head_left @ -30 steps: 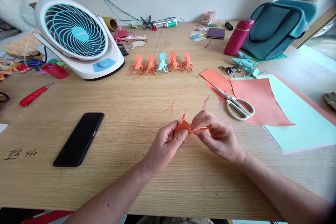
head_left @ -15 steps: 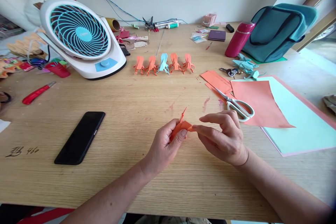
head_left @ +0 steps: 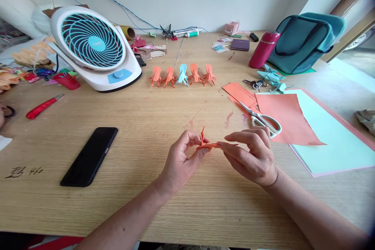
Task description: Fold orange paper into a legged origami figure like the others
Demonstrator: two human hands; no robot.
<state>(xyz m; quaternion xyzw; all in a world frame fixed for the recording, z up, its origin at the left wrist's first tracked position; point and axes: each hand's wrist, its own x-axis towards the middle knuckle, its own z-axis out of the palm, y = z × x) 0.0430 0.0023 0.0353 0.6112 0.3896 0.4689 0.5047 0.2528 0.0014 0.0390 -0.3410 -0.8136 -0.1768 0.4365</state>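
Observation:
An orange folded-paper figure point(head_left: 209, 145) is between my two hands, above the near middle of the table. My left hand point(head_left: 184, 155) pinches its body between thumb and fingers, and a thin twisted point of paper sticks up there. With thumb and index finger, my right hand point(head_left: 251, 155) grips a narrow strip at the figure's right end; its other fingers are bent. Fingers cover part of the paper. Farther back stands a row of several finished-looking paper figures, orange ones point(head_left: 194, 74) with a light blue one point(head_left: 182, 75) in the middle.
Scissors point(head_left: 265, 122) lie on orange sheets point(head_left: 288, 115) at the right, over pale green paper point(head_left: 331, 144). A black phone point(head_left: 89, 157), a red utility knife point(head_left: 43, 107) and a fan point(head_left: 96, 47) are at the left. A pink bottle point(head_left: 264, 49) stands before a teal bag point(head_left: 301, 43).
My left hand has tilted the paper figure, so its body now shows nearly edge-on. My right fingers have shifted slightly along its strip. The whole view has moved a little.

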